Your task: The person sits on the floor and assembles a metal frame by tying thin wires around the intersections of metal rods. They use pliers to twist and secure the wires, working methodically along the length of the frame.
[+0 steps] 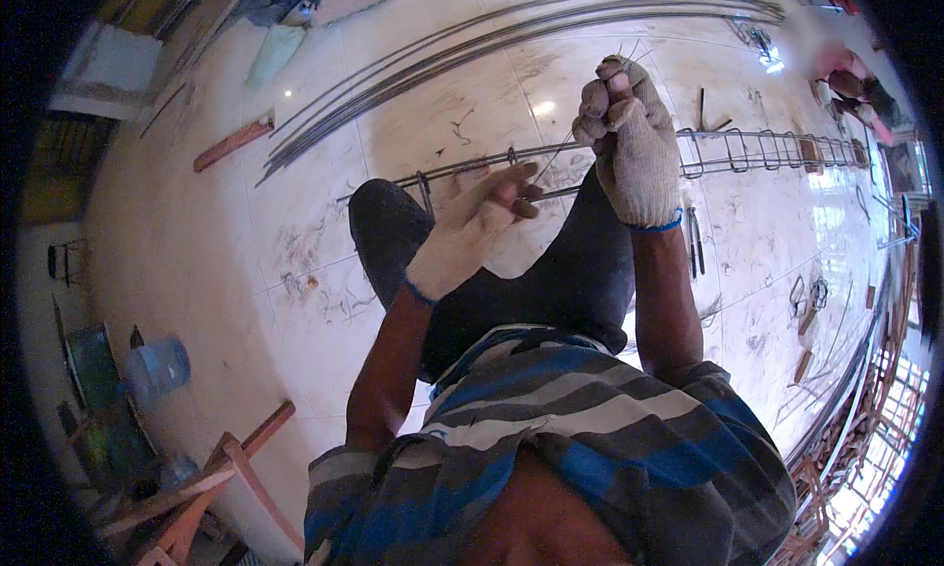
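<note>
Both my hands wear off-white knitted work gloves with bare fingertips. My right hand (632, 138) is raised and closed on thin tie wires (627, 55), whose ends fan out above the fingers. One strand slants down from that fist toward my left hand (479, 220). The left hand's fingers are apart and slightly bent, close to the strand's lower end; whether they touch it is unclear. Beneath both hands a long rebar cage (747, 151) with rectangular stirrups lies across the floor, partly hidden by my legs and hands.
Long steel bars (423, 59) lie in a bundle beyond the cage. A dark, long-handled tool (696, 241) rests right of my knee. A wood block (234, 141) lies at far left; a wooden frame (231, 468) stands at lower left. Another person (848, 79) is at far right.
</note>
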{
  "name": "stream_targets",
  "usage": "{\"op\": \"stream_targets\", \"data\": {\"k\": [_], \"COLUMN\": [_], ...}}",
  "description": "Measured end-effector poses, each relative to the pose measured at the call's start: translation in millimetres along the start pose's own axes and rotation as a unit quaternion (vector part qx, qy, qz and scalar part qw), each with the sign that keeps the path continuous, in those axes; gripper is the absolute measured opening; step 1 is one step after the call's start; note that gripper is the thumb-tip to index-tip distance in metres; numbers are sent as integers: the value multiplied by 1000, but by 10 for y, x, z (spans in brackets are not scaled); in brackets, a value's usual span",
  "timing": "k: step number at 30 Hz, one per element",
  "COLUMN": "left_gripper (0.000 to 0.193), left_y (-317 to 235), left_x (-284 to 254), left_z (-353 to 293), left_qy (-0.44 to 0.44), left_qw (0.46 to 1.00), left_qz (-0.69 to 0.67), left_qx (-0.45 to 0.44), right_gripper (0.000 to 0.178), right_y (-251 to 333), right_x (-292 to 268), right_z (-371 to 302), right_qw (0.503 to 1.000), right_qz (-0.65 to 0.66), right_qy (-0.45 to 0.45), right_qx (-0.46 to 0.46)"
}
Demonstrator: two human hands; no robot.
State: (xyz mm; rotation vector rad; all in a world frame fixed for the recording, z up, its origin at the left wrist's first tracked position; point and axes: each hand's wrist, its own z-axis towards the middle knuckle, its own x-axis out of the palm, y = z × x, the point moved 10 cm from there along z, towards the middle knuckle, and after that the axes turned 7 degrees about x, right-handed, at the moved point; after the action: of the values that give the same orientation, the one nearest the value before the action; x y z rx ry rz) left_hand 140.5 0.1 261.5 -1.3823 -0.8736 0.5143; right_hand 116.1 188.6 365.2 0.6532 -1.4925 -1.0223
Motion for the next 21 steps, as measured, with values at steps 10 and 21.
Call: {"op": "stream_targets", "data": {"k": [10, 21], "left_gripper": [46, 39], "left_y": [-409, -775], "left_x": [-364, -1144], "left_z": [263, 255], "left_qy": [-217, -261], "left_qw": [938, 941], "left_qz": [-269, -137], "left_qx": [17, 164], "right_gripper": [33, 67], "right_y": [-144, 25], "right_x": [-177, -338], "right_z": [-225, -503], "right_qw": [998, 949], "right_qz": [-14, -256], "right_qy": [-48, -154], "right_qx": [-31, -104]}}
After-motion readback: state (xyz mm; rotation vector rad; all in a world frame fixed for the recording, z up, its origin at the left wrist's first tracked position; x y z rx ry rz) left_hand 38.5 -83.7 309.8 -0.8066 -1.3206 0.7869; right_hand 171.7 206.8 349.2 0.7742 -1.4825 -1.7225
